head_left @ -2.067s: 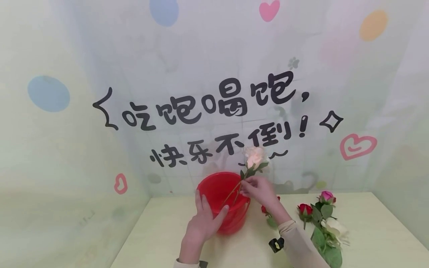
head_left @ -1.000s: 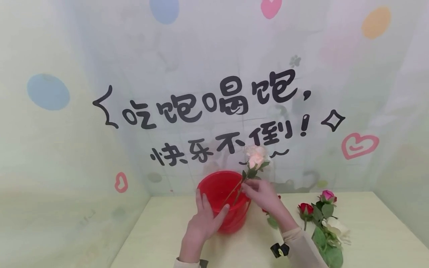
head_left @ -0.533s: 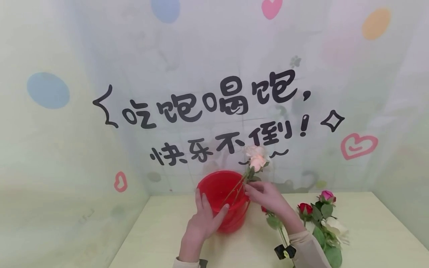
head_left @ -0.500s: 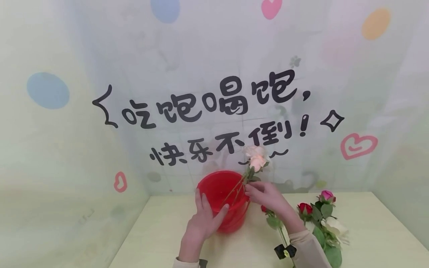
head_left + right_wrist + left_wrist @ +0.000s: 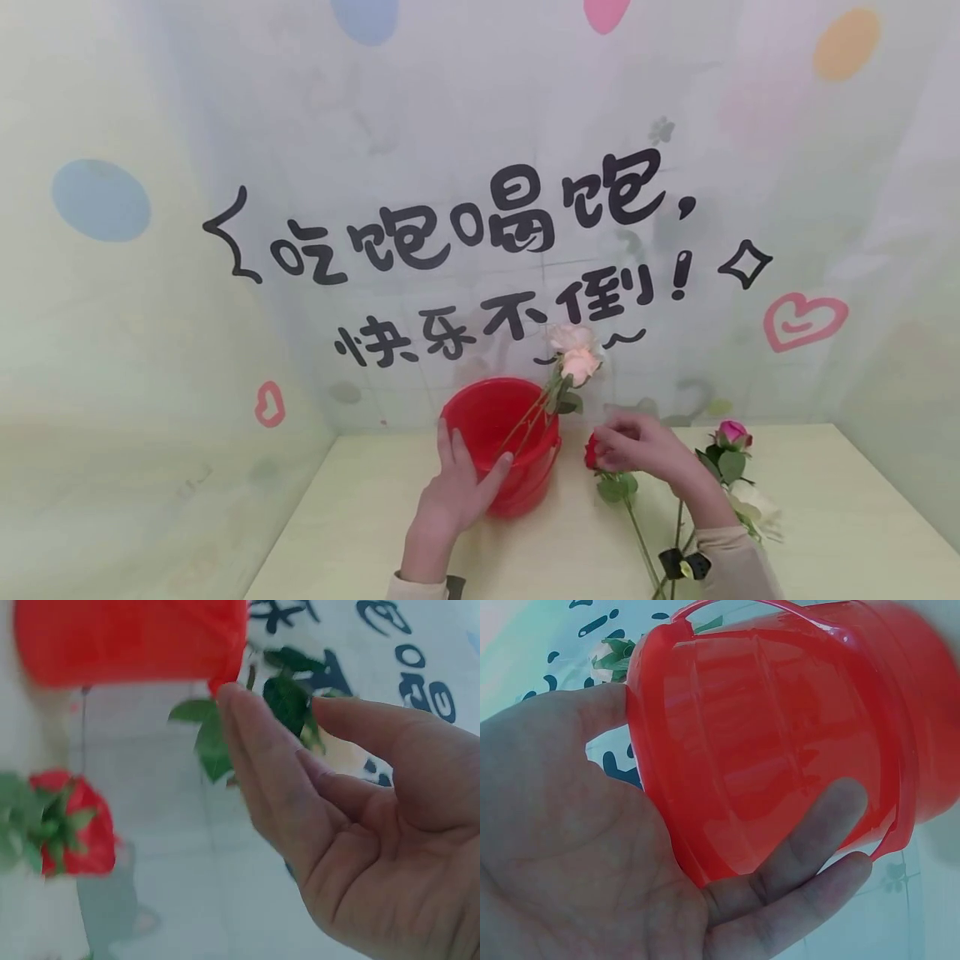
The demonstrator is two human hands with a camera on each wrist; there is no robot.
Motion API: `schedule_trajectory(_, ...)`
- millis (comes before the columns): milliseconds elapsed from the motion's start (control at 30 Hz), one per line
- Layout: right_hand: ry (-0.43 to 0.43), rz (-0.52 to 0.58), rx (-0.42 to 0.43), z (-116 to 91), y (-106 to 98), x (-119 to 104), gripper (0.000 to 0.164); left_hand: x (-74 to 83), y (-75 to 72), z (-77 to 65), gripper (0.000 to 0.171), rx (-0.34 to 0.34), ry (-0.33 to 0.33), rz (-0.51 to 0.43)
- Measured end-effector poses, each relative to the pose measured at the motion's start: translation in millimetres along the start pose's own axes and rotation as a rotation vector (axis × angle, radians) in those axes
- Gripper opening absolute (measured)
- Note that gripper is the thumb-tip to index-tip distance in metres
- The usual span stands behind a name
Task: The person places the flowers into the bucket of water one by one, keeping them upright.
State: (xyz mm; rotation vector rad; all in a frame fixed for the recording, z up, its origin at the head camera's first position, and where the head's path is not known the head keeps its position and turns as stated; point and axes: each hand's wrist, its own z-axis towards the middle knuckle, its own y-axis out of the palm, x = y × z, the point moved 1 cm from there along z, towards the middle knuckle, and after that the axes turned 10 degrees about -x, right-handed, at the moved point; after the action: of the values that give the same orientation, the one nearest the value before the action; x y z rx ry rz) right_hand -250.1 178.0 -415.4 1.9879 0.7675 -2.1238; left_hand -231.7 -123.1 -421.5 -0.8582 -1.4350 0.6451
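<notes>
two pink roses [image 5: 579, 367] in the bucket [image 5: 528, 492], stems inside, heads leaning out past its rim on the right! your left hand [image 5: 450, 492] is at the near left side, fingers straight and spread along the outside, thumb well apart from them and touching the rim. over to your right hand [image 5: 648, 446]: nothing between thumb and fingers, the fingers mostly straight and close together, the thumb standing off. it hangs by the red rose [image 5: 94, 840], and the right wrist view shows a gap between the two. that rose lies on the table [image 5: 360, 500], right of the bucket, stem running toward you. farther right, the magenta rose [image 5: 732, 435] and white rose [image 5: 753, 504] lie near your sleeve [image 5: 738, 554].
</notes>
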Motion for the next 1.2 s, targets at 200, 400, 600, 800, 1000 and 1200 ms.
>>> schedule_trajectory(200,0.1,-0.099,0.029,-10,-16,30,0.028,1.6,-0.6,-0.5,0.116,0.006,-0.008,0.001)
schedule_trajectory(400,0.202,-0.069,-0.073,-17,-32,60,0.033,2.4,2.0,1.1,0.114,0.002,-0.016,0.006)
schedule_trajectory(600,0.241,-0.047,-0.129,-20,-38,84,0.036,1.9,1.3,0.8,0.117,0.003,-0.032,0.01)
schedule_trajectory(800,0.231,0.057,-0.206,-18,-34,99,0.032,1.6,0.6,1.6,0.118,0.003,-0.033,0.018)
schedule_trajectory(1000,0.219,0.11,-0.252,-13,-28,104,0.028,2.6,0.2,2.4,0.117,-0.001,-0.039,0.022)
schedule_trajectory(1200,0.226,0.139,-0.263,-11,-27,107,0.026,1.4,1.2,3.2,0.117,-0.004,-0.048,0.022)
